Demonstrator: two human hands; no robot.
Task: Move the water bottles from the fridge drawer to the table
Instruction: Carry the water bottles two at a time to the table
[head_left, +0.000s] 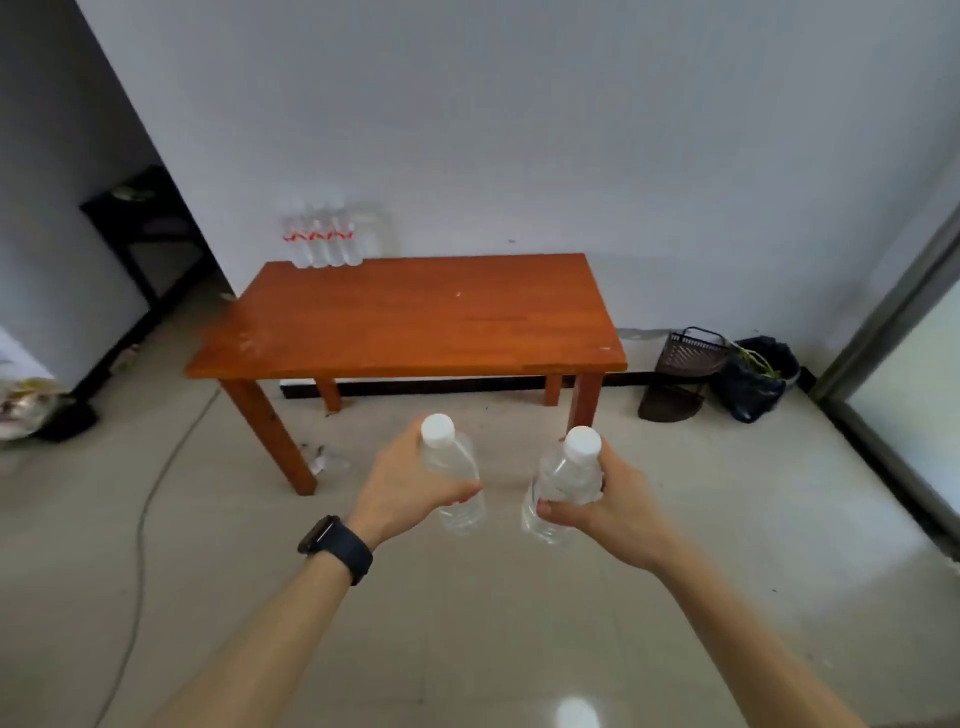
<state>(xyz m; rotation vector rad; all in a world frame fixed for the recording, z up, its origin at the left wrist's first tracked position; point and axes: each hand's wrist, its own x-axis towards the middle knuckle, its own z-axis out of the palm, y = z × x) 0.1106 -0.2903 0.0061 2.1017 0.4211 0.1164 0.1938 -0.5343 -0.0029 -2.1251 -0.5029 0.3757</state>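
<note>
My left hand (402, 483) is wrapped around a clear water bottle (457, 506) with a white cap, held upright in front of me over the floor. A second clear, white-capped bottle (558, 486) is gripped in my right hand (605, 499). Both bottles have no label. Ahead stands a low orange-brown wooden table (415, 317) against the white wall. Several bottles with red labels (324, 239) stand in a row at the table's far left corner. The fridge drawer is out of view.
A grey cable (148, 499) runs across the pale tiled floor on the left. A dark basket (685, 358) and a black bag (753, 379) sit right of the table. A dark stand (140, 228) is in the left alcove; a glass door frame (893, 312) is on the right.
</note>
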